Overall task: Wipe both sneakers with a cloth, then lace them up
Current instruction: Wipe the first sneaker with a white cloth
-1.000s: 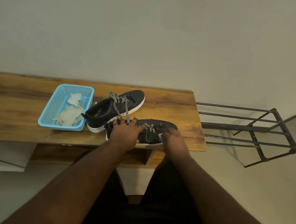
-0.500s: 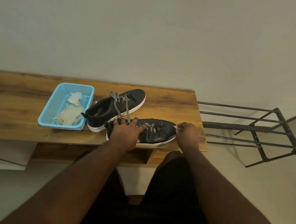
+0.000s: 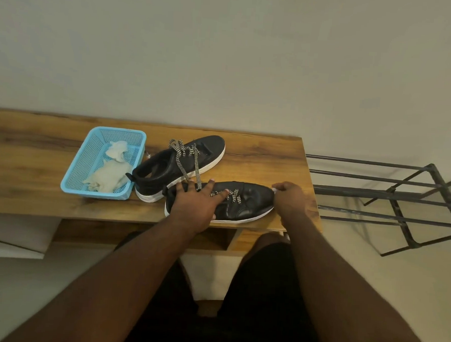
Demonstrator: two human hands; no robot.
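- Plain pale wall took up the whole top half of the frame, with a wooden worktop (image 3: 259, 157) running across the middle.
- Near sneaker (image 3: 246, 203) lay along the worktop's front edge, toe pointing right, checkered laces loose.
- Left hand (image 3: 196, 206) was spread flat over its heel end and tongue, fingers straight, pressing down.
- Right hand (image 3: 291, 198) sat at the toe, fingers curled around a bit of white cloth (image 3: 274, 190) that barely peeked out.
- Second sneaker (image 3: 177, 168) sat just behind at an angle, its laces draped toward the near one.
- Blue basket (image 3: 72, 180) at the left held pale rags (image 3: 108, 174), touching the second sneaker's heel.
- Dark metal rack (image 3: 391, 197) stood off the right end.
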